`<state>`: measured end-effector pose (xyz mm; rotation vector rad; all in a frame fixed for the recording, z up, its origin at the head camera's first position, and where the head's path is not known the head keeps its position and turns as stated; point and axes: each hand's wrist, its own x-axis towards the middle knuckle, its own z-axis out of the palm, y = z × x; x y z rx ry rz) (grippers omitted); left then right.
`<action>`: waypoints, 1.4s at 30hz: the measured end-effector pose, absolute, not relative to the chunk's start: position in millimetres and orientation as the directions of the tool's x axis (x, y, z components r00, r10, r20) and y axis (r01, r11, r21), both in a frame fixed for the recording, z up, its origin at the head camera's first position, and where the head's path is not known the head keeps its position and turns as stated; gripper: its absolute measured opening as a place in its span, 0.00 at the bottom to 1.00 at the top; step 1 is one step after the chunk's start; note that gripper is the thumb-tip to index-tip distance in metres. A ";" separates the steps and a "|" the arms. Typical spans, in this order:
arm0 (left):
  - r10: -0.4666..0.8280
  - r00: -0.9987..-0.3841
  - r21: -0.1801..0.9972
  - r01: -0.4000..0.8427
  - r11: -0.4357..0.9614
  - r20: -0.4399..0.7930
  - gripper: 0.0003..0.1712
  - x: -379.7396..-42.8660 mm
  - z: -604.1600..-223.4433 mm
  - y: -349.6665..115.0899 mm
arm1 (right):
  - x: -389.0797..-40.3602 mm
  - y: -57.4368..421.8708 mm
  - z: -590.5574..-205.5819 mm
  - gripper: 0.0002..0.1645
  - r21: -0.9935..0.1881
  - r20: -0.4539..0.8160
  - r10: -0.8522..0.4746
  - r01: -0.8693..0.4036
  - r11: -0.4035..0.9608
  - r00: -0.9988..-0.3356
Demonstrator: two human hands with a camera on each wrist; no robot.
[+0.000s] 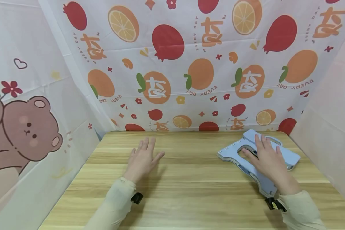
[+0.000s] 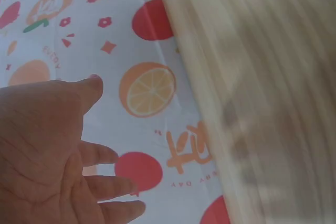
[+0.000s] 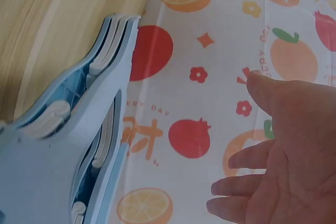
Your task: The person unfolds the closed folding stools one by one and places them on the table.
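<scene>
Left hand (image 1: pixel 143 162): fingers stretched, thumb out, nothing held, raised over the desk's (image 1: pixel 187 172) left half. Right hand (image 1: pixel 268 161): same pose, fingers straight, grasping nothing. The two hands are well apart, backs up in the head view. Stool (image 1: pixel 261 176), light blue, looks folded: on the desk, right half, toward the back, directly below the right hand in the head view. Right wrist view shows a gap between palm and stool, so likely no contact.

Key relation, as I judge it: right hand is the nearer one, practically over the stool; left hand has the bare middle of the desk to cross. Stool lies askew: the thick slab runs from far left to near right, its handle (image 1: pixel 277 140) on the far right side, away from the person; curved leg edge faces near left, toward the left hand's side. Long axis hard to call, right hand covers part of the outline. From the left hand, the stool is to the right, at about the same depth.

Outward: pale sleeves (image 1: pixel 112 203) on both arms, black band (image 1: pixel 137 198) at each wrist. Behind the desk, fruit-print curtain (image 1: pixel 199 107); bear-print cloth (image 1: pixel 31 132) at left, plain-looking pale cloth (image 1: pixel 330 127) at right
</scene>
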<state>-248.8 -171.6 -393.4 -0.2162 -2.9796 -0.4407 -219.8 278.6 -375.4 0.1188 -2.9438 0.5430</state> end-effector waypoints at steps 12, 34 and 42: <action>0.243 -0.955 0.310 0.285 0.907 0.167 0.43 -253.7 -387.1 -131.8 | -230.1 316.2 -369.9 0.59 -0.366 0.110 -0.038 -0.076 0.928 -0.993; 0.616 -0.775 0.143 0.632 0.762 0.142 0.34 -238.1 -396.0 29.2 | -251.7 430.1 -388.3 0.61 -0.433 -0.037 0.055 0.066 0.899 -0.998; 0.681 -0.725 0.071 0.689 0.722 0.109 0.37 -232.1 -407.8 67.7 | -254.7 444.8 -400.0 0.61 -0.417 -0.073 0.067 0.091 0.904 -0.995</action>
